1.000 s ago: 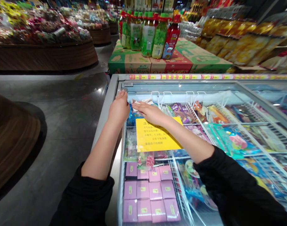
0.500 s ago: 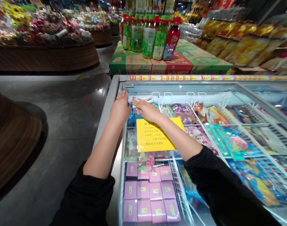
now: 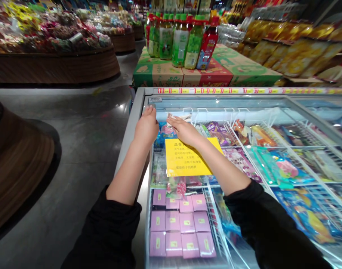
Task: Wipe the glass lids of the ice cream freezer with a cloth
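My left hand (image 3: 147, 125) rests at the far left corner of a chest freezer, its fingers bent over the grey frame (image 3: 128, 136). To its right, my right hand (image 3: 185, 131) lies palm down on the glass lid, fingers extended over a crumpled white cloth or tissue (image 3: 184, 118). Part of this wipe is hidden under the fingers. A yellow paper notice (image 3: 184, 160) with printed writing sits on the glass beneath my right forearm. Below the lid are pink boxes (image 3: 172, 221) in rows and several bagged frozen goods (image 3: 215, 131).
White wire dividers (image 3: 215, 213) split the freezer inside. Behind its price-label strip (image 3: 204, 90), green and red bottles (image 3: 179, 45) stand on printed cartons (image 3: 159, 76). Round wooden displays (image 3: 55, 69) stand on the grey floor (image 3: 98, 130) to the left. Yellow packages (image 3: 294, 52) fill the back right.
My right hand has slid to the right across the glass with the white wipe, farther from my left hand. My left hand stays at the corner. The view has shifted slightly.
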Demonstrator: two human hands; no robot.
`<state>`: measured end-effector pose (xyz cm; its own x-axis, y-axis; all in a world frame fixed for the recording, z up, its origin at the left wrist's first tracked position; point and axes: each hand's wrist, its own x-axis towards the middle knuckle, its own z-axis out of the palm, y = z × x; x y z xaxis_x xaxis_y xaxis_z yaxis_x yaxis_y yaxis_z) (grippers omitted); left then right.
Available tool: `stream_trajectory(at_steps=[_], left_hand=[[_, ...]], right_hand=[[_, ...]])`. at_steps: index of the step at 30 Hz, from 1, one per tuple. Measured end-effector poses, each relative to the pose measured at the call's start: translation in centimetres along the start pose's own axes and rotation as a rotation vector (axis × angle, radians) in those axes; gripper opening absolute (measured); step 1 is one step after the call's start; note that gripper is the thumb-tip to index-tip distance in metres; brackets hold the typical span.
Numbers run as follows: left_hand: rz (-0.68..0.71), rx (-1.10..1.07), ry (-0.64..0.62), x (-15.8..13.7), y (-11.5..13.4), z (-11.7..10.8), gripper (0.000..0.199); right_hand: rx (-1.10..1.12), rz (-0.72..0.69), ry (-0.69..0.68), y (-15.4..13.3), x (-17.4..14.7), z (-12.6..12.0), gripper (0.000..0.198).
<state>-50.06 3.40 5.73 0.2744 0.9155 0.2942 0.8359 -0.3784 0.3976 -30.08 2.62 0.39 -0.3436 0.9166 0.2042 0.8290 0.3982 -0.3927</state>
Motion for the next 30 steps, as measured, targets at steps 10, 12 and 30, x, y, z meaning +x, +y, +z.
stream_trajectory(at_steps=[10, 12, 30], left_hand=[[0.03, 0.029, -0.014, -0.3, 0.9, -0.8, 0.059], [0.065, 0.04, -0.012, -1.3, 1.2, -1.0, 0.061], [0.02, -0.015, -0.038, -14.1, 3.1, -2.7, 0.07]], right_hand=[[0.104, -0.069, -0.046, -1.6, -4.1, -0.3, 0.057], [0.088, -0.027, -0.037, -0.5, -5.0, -1.1, 0.056], [0.054, 0.005, -0.028, -2.1, -6.8, 0.3, 0.055]])
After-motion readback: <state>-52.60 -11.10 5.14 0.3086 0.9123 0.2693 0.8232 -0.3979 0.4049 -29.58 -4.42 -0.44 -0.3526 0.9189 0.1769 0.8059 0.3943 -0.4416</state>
